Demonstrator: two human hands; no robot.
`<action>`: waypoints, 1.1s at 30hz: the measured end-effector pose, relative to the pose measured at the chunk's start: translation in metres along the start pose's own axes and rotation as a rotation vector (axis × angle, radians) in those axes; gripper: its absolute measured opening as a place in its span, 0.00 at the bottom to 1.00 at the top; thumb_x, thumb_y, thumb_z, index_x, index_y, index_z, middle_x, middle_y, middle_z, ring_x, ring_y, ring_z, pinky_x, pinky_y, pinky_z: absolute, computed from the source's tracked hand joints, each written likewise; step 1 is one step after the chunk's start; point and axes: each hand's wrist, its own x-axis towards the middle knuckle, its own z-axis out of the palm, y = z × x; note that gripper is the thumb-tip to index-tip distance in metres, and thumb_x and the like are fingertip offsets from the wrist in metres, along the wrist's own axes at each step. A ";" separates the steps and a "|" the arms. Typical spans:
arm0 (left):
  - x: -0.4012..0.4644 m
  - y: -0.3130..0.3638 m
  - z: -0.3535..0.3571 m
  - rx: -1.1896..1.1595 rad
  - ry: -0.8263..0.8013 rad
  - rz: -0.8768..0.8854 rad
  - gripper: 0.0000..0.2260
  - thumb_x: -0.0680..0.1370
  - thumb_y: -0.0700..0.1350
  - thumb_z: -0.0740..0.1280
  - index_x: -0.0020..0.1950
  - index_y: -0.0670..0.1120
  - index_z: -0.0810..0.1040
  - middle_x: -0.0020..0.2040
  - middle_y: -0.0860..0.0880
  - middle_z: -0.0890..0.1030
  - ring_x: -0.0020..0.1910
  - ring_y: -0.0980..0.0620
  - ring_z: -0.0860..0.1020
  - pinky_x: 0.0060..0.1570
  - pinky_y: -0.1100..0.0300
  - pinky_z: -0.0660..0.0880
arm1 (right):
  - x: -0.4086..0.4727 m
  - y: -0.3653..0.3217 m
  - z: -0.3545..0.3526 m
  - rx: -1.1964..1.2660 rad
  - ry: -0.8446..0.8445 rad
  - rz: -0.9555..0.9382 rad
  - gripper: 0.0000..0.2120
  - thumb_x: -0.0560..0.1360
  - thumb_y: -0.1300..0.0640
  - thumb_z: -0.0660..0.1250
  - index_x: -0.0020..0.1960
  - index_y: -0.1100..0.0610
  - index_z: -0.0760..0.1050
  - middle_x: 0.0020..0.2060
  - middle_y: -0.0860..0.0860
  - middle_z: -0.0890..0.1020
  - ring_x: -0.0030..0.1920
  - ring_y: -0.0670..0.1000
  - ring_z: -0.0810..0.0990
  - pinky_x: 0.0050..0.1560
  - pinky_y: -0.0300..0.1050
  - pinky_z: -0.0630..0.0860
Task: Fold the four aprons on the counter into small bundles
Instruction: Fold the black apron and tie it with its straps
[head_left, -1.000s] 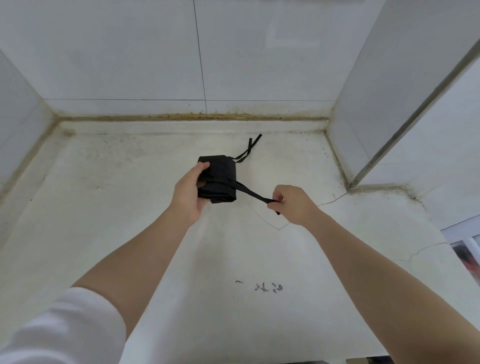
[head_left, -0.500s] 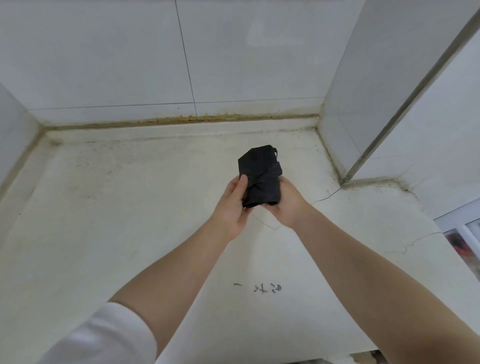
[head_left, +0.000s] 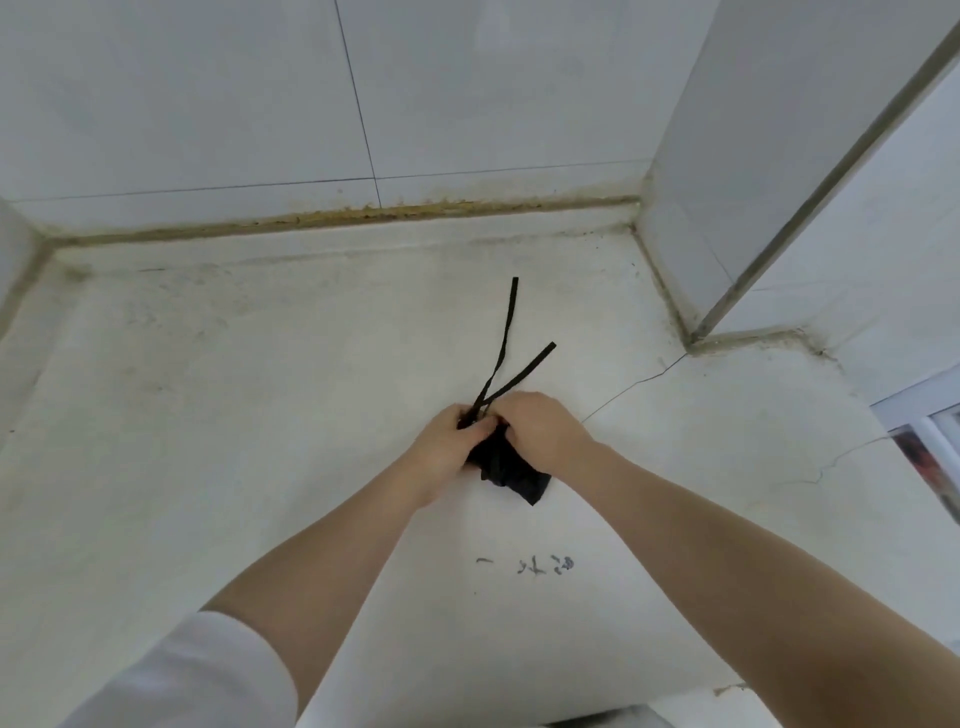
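Left hand and right hand sit knuckle to knuckle over a black apron bundle. Fingers of both hands are curled in and pinching at the top of the bundle, right where the two black ties come out. We can't see the fingertips clearly, they are tucked between the hands, so the exact pinch point stays uncertain.

We read the grip this way: the left hand steadies the roll from its side, while the right hand works the tie ends at the knot point, so the wrap does not spring loose. We judge this as the tying-off or cinching step for this bundle.

Both ties stick out away from us in a V, one longer and pointing nearly straight ahead, the other shorter and angling right. They look stiff in the air or lying flat; we cannot tell which.

The bundle is compact, with its lower corner poking out below the right wrist, close to or resting on the white worktop. Contact is not clear.

The worktop is stained, with a crack running right of the hands and dark scribbled marks nearer to us. A tiled wall closes the back and a tiled pillar stands at right. No other aprons are in view, so progress on the four can't be judged.
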 end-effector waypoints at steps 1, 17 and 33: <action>0.002 -0.003 -0.002 0.121 0.053 0.050 0.07 0.78 0.43 0.65 0.54 0.44 0.72 0.47 0.48 0.78 0.47 0.49 0.76 0.46 0.59 0.74 | -0.001 0.000 0.000 0.059 0.023 0.012 0.13 0.75 0.64 0.56 0.57 0.58 0.73 0.52 0.56 0.78 0.53 0.58 0.77 0.53 0.49 0.73; 0.001 -0.012 -0.032 0.579 0.243 0.343 0.14 0.76 0.32 0.59 0.60 0.42 0.67 0.50 0.46 0.74 0.47 0.47 0.74 0.44 0.61 0.67 | 0.009 -0.026 -0.047 0.655 -0.230 0.223 0.20 0.71 0.60 0.67 0.26 0.55 0.60 0.25 0.48 0.63 0.28 0.48 0.61 0.32 0.40 0.57; -0.002 -0.032 -0.048 0.594 0.206 0.381 0.15 0.77 0.34 0.59 0.63 0.44 0.72 0.54 0.47 0.70 0.50 0.52 0.71 0.47 0.70 0.63 | 0.011 -0.042 0.006 1.334 0.016 0.510 0.07 0.72 0.57 0.71 0.49 0.56 0.80 0.45 0.53 0.83 0.46 0.51 0.77 0.51 0.42 0.68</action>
